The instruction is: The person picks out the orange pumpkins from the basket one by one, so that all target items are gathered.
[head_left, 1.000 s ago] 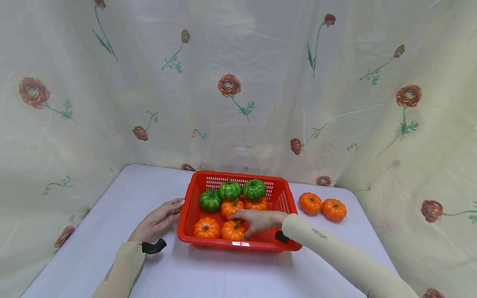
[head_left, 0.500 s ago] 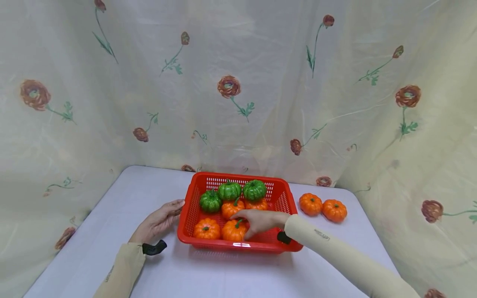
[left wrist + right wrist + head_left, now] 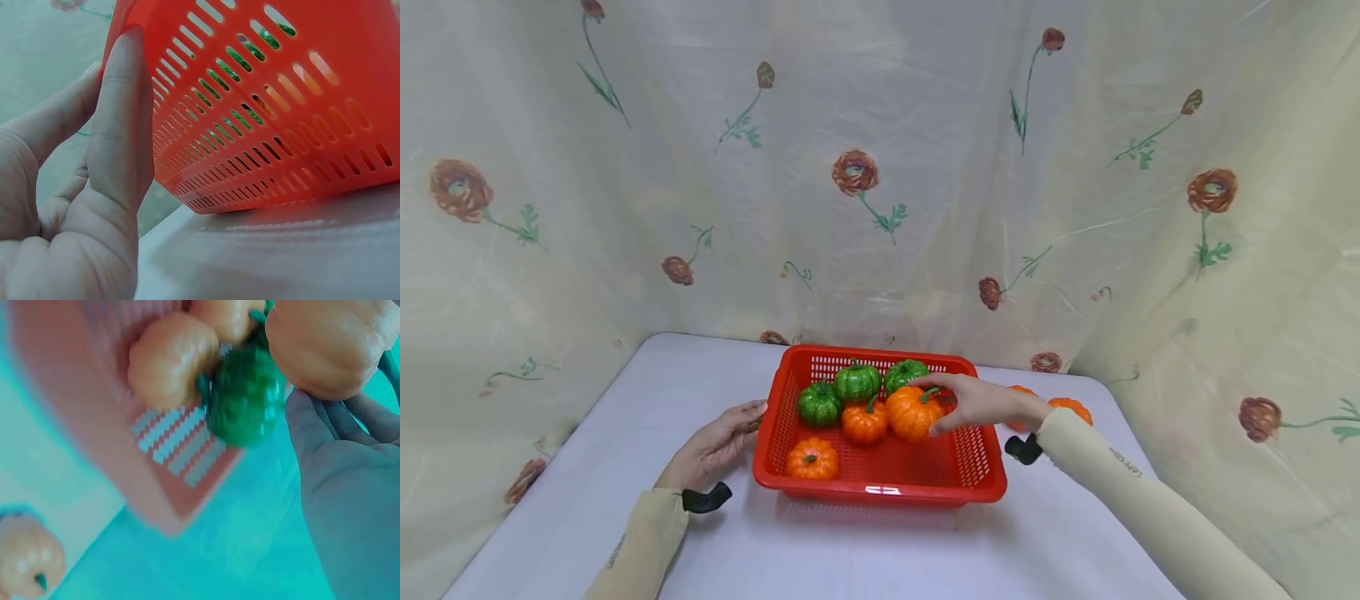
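Observation:
My right hand [image 3: 977, 402] grips an orange mini pumpkin [image 3: 912, 417] with a green stem, over the right half of a red plastic basket [image 3: 925, 493]. In the right wrist view, its fingers lie against the underside of that orange pumpkin [image 3: 331, 350]. My left hand [image 3: 718, 442] has its nearly straight fingers at the basket's left rim; the left wrist view shows the fingertips [image 3: 127, 47] right at the slotted red wall. Inside the basket sit three green pumpkins [image 3: 857, 382] at the back, an orange one [image 3: 864, 423] in the middle and another orange pumpkin [image 3: 812, 459] front left.
Two orange pumpkins [image 3: 1070, 407] lie on the white table [image 3: 865, 558] right of the basket, partly hidden by my right forearm. A flower-printed curtain [image 3: 880, 275] hangs behind the table and along both sides.
My right hand has lifted the orange pumpkin from the basket's front middle and carried it up and right. The left hand has stayed at the rim.

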`<act>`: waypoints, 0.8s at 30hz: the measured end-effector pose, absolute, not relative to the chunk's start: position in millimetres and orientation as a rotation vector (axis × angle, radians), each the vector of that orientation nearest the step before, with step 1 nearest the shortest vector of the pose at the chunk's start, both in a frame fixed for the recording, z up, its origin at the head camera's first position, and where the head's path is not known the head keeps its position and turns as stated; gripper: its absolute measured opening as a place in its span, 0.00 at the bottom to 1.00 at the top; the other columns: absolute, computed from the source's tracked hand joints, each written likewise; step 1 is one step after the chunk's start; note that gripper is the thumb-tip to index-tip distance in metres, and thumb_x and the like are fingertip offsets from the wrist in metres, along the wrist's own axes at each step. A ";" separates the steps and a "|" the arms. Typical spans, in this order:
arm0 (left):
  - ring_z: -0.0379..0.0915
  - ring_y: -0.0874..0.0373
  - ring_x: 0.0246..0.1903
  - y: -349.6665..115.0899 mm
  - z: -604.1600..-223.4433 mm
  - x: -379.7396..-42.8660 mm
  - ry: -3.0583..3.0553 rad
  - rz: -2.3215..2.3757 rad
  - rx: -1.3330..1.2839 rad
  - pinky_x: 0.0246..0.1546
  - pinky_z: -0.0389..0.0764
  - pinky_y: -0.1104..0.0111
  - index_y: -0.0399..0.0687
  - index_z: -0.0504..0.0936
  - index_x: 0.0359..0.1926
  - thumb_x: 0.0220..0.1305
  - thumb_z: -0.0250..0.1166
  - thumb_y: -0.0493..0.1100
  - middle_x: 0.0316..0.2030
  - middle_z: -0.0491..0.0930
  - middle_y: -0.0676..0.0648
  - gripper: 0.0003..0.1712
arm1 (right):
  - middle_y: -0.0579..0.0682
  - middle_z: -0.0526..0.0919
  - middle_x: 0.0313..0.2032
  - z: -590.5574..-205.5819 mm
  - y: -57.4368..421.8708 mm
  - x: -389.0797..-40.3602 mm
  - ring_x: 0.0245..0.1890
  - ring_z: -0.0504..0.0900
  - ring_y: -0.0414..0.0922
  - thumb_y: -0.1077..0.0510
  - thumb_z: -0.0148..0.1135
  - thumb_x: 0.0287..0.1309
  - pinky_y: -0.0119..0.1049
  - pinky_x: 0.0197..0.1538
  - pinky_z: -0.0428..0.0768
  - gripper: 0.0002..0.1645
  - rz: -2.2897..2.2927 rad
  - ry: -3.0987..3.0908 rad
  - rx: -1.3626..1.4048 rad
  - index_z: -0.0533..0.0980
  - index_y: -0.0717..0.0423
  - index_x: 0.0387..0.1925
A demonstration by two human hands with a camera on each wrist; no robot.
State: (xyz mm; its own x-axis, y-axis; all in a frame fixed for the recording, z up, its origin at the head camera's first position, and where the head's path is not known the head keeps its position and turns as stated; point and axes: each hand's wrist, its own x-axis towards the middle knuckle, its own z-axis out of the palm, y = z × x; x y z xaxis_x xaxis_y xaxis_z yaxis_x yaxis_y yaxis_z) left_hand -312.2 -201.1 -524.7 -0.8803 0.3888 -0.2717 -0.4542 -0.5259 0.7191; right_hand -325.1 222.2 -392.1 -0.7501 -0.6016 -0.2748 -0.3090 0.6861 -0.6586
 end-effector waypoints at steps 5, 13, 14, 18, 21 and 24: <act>0.81 0.56 0.47 -200.2 -525.3 -313.8 1.215 2.364 -0.068 0.52 0.82 0.68 0.43 0.68 0.58 0.70 0.57 0.39 0.50 0.79 0.45 0.18 | 0.48 0.65 0.67 -378.9 261.8 -328.0 0.65 0.67 0.51 0.43 0.71 0.51 0.49 0.63 0.76 0.46 -0.890 2.449 -0.673 0.60 0.36 0.69; 0.79 0.56 0.50 -203.4 -525.0 -311.1 1.205 2.385 -0.138 0.56 0.79 0.68 0.43 0.62 0.66 0.66 0.62 0.42 0.53 0.78 0.46 0.31 | 0.57 0.62 0.68 -381.8 332.2 -334.3 0.67 0.63 0.61 0.46 0.69 0.55 0.55 0.64 0.74 0.45 -0.945 2.600 -0.653 0.60 0.49 0.70; 0.79 0.56 0.50 -203.9 -525.2 -310.7 1.203 2.388 -0.155 0.56 0.79 0.68 0.43 0.60 0.67 0.66 0.63 0.42 0.53 0.78 0.46 0.32 | 0.58 0.62 0.68 -384.3 341.6 -335.4 0.67 0.63 0.62 0.47 0.68 0.55 0.57 0.64 0.73 0.45 -0.949 2.616 -0.637 0.59 0.50 0.70; 0.80 0.57 0.51 -204.0 -525.0 -309.8 1.192 2.381 -0.168 0.56 0.78 0.69 0.43 0.57 0.69 0.66 0.63 0.43 0.53 0.79 0.47 0.36 | 0.62 0.59 0.69 -390.1 374.2 -337.6 0.67 0.61 0.65 0.49 0.67 0.57 0.63 0.65 0.68 0.45 -0.994 2.626 -0.550 0.58 0.54 0.71; 0.80 0.56 0.51 -203.1 -525.0 -309.8 1.185 2.382 -0.161 0.55 0.79 0.69 0.43 0.57 0.69 0.65 0.63 0.43 0.52 0.80 0.47 0.36 | 0.64 0.58 0.70 -392.1 393.8 -338.0 0.68 0.59 0.66 0.48 0.65 0.58 0.65 0.64 0.68 0.45 -1.000 2.628 -0.464 0.56 0.56 0.71; 0.80 0.56 0.50 -202.9 -525.8 -309.4 1.183 2.383 -0.144 0.55 0.79 0.69 0.43 0.57 0.69 0.66 0.63 0.42 0.53 0.79 0.46 0.36 | 0.66 0.57 0.70 -396.5 410.7 -338.2 0.68 0.57 0.66 0.47 0.63 0.59 0.67 0.64 0.66 0.47 -0.987 2.632 -0.363 0.53 0.59 0.72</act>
